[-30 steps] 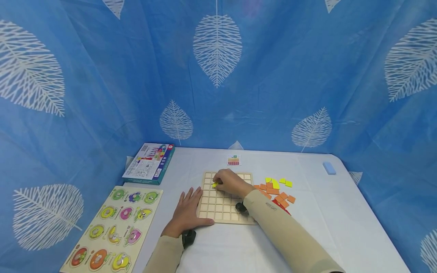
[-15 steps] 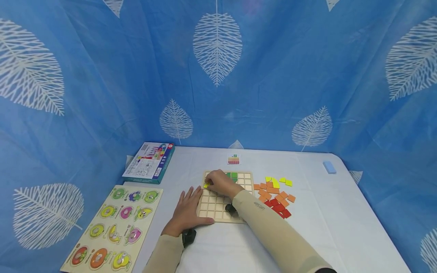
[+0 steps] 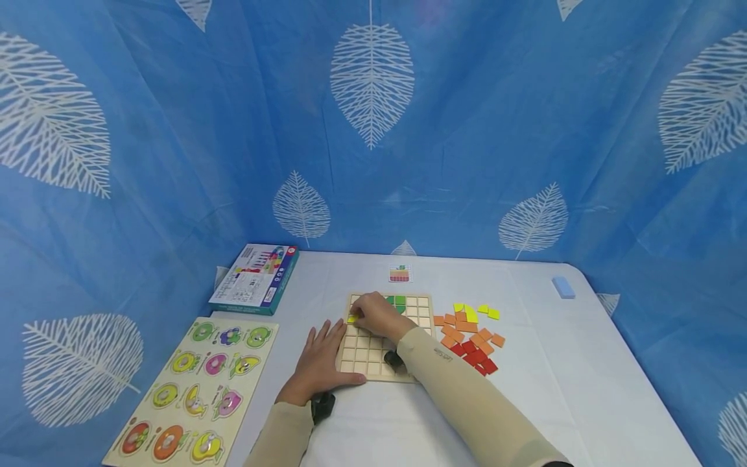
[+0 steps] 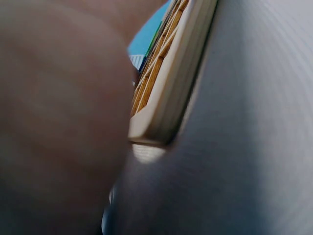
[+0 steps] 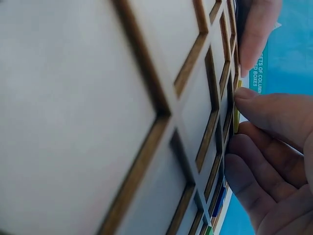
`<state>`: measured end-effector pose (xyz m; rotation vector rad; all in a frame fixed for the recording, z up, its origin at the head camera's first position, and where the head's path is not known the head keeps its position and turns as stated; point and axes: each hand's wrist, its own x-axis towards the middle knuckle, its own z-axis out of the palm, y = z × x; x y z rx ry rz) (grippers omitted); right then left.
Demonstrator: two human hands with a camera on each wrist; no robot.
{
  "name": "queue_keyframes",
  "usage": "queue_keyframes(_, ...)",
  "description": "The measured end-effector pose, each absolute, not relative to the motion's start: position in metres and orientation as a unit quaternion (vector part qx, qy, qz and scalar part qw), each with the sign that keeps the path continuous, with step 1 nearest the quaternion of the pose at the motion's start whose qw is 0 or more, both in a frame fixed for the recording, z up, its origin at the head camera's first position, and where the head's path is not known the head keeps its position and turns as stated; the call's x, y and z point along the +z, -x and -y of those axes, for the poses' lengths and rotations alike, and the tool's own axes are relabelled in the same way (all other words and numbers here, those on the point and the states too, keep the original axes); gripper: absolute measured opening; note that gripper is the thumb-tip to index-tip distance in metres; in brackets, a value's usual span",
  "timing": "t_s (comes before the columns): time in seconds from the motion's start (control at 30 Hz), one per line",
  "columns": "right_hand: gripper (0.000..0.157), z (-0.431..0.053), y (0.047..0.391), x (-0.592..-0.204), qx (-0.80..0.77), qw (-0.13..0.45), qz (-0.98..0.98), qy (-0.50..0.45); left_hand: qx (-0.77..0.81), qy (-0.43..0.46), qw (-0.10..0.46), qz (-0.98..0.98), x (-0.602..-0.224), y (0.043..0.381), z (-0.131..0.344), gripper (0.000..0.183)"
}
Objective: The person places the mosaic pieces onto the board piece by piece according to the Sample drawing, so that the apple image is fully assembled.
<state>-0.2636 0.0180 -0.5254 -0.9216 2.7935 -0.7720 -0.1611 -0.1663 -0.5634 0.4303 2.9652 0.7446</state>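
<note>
A wooden grid board (image 3: 362, 371) lies on the white table. My left hand (image 3: 318, 364) lies against its left side, fingers spread straight and thumb along the near edge. The left wrist view has the board's thick corner (image 4: 154, 120) right beside that hand. Over the board's left columns, my right hand (image 3: 379, 316) pinches a small yellow tile (image 3: 352, 318). In the right wrist view the yellow tile (image 5: 237, 117) stands between thumb and fingers, right at the grid. Green tiles (image 3: 400, 300) sit in upper cells, partly hidden by the right hand.
Loose yellow tiles (image 3: 470, 314), orange tiles (image 3: 467, 326) and red tiles (image 3: 476, 356) lie right of the board. A picture card (image 3: 400, 273) is behind it. To the left are a box (image 3: 251, 279) and a fruit puzzle board (image 3: 195, 383); a blue block (image 3: 563, 287) lies far right.
My right hand has moved left across the board with the yellow tile, uncovering the green and red tiles. It has hardly shifted over the last half second. The left hand stays in place.
</note>
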Motion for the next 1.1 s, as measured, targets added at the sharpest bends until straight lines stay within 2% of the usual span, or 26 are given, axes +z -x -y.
queue_keyframes(0.37, 0.025, -0.027, 0.257, -0.525, -0.257, 0.048, -0.907, 0.329, 0.240, -0.143, 0.021, -0.960, -0.567, 0.161, 0.167, 0.133)
queue_keyframes(0.63, 0.028, -0.067, 0.256, -0.515, -0.281, 0.025, -0.902, 0.327, 0.234, -0.137, 0.019, -0.962, -0.568, 0.162, 0.166, 0.134)
queue_keyframes(1.1, 0.029, -0.197, 0.266, -0.512, -0.295, 0.013, -0.944, 0.147, 0.239, -0.135, 0.024, -0.961, -0.564, 0.160, 0.165, 0.132)
